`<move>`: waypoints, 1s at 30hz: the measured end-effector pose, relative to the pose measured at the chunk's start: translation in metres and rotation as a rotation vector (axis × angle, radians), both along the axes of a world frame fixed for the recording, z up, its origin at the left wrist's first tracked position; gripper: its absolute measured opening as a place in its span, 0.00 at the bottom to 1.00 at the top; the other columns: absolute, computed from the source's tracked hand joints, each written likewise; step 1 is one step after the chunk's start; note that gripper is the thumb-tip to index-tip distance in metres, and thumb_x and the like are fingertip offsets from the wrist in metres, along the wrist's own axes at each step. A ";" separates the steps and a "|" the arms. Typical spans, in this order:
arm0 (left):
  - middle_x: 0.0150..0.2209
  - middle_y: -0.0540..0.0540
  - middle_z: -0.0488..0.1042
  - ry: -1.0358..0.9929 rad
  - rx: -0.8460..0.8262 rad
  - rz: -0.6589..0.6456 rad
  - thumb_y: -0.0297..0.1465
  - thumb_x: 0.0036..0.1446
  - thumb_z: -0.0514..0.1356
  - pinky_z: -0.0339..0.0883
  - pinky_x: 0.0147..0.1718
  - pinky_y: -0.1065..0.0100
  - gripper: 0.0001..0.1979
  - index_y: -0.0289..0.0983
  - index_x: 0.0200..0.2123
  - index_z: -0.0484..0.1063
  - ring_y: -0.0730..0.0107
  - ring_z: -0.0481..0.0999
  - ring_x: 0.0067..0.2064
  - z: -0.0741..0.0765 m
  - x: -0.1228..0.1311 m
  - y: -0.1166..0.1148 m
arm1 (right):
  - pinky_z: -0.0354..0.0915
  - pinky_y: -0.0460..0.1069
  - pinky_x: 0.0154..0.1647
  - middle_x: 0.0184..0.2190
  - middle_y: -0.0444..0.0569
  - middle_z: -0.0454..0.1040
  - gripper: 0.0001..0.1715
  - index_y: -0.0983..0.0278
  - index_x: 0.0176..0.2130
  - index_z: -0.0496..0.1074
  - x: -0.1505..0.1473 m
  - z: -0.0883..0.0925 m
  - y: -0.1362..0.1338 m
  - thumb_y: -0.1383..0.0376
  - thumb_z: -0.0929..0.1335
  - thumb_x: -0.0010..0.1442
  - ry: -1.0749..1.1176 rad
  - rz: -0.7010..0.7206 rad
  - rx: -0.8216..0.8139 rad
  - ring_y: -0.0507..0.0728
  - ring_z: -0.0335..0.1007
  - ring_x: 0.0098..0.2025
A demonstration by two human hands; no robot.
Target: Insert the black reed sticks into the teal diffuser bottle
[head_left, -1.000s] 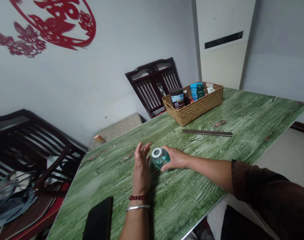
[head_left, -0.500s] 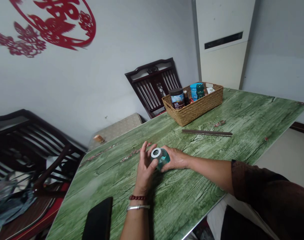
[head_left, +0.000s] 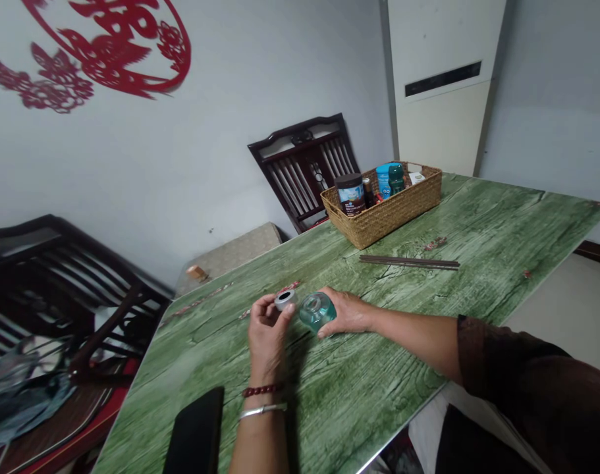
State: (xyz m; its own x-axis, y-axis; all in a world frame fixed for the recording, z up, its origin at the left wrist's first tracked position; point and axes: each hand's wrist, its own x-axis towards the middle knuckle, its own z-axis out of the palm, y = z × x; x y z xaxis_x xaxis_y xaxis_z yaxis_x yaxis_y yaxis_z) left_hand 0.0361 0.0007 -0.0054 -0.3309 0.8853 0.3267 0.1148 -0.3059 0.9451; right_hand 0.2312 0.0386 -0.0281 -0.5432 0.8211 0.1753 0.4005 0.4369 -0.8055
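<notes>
Here, near the middle of the green wood-grain tabletop [head_left: 428,316], the person's two hands work close together. The right hand [head_left: 346,313] curls around a small teal glass bottle [head_left: 318,311], which lies tilted on the tabletop with its open mouth turned to the left; the fingers wrap its far and right side and the thumb lies along its near side. The left hand [head_left: 265,329] is half closed, pinching a small silver cap [head_left: 286,299] between thumb and fingertips, just left of the bottle's mouth and apart from it. A red bead bracelet [head_left: 259,390] and a silver bangle [head_left: 260,411] sit on the left wrist. A flat black phone [head_left: 195,434] lies on the near left edge of the tabletop, well apart from the hands. Farther off, a pair of dark sticks [head_left: 408,262] lies flat, and beyond them a woven basket [head_left: 393,210] stands at the far edge, holding a dark jar [head_left: 352,194], a blue container [head_left: 383,179] and a green bottle [head_left: 396,176]. A dark wooden chair [head_left: 304,164] stands behind the basket against the wall.
</notes>
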 end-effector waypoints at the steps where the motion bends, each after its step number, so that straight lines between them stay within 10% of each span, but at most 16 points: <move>1: 0.42 0.46 0.77 0.059 -0.021 0.047 0.40 0.46 0.71 0.69 0.49 0.61 0.24 0.40 0.45 0.69 0.64 0.77 0.45 -0.001 -0.006 0.001 | 0.66 0.53 0.48 0.49 0.53 0.77 0.51 0.61 0.60 0.63 0.000 0.000 0.000 0.53 0.81 0.43 -0.001 0.000 -0.002 0.65 0.74 0.51; 13: 0.48 0.34 0.75 1.111 -0.449 0.275 0.30 0.57 0.58 0.67 0.50 0.45 0.25 0.41 0.59 0.73 0.44 0.74 0.51 -0.019 -0.039 -0.003 | 0.66 0.51 0.47 0.48 0.51 0.77 0.51 0.62 0.60 0.64 0.000 0.002 -0.001 0.55 0.81 0.42 -0.011 -0.009 0.001 0.62 0.74 0.49; 18: 0.56 0.35 0.72 0.899 -0.237 0.268 0.39 0.57 0.62 0.63 0.57 0.42 0.25 0.42 0.58 0.72 0.43 0.70 0.59 -0.012 -0.031 -0.005 | 0.66 0.52 0.48 0.48 0.51 0.77 0.51 0.61 0.60 0.64 0.000 0.001 -0.001 0.55 0.82 0.42 0.011 -0.011 0.000 0.63 0.74 0.50; 23: 0.62 0.35 0.68 0.273 -0.068 -0.161 0.55 0.54 0.62 0.65 0.59 0.51 0.41 0.42 0.65 0.61 0.49 0.69 0.63 -0.007 -0.003 -0.005 | 0.66 0.54 0.50 0.50 0.53 0.77 0.53 0.62 0.61 0.63 0.000 0.000 0.000 0.56 0.82 0.42 0.018 0.010 -0.001 0.64 0.74 0.52; 30: 0.60 0.35 0.70 0.447 -0.186 -0.285 0.48 0.44 0.72 0.61 0.61 0.49 0.50 0.38 0.67 0.58 0.46 0.72 0.60 -0.008 0.023 -0.011 | 0.67 0.54 0.49 0.53 0.54 0.75 0.59 0.62 0.66 0.57 0.002 -0.002 0.004 0.58 0.81 0.42 0.032 0.092 0.037 0.64 0.73 0.52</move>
State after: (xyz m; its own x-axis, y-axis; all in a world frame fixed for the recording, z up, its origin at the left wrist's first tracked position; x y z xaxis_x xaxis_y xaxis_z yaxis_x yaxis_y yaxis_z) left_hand 0.0589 -0.0099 -0.0131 0.0648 0.9755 0.2104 0.4534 -0.2167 0.8646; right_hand 0.2330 0.0426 -0.0300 -0.6099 0.7605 0.2229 0.3310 0.5001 -0.8002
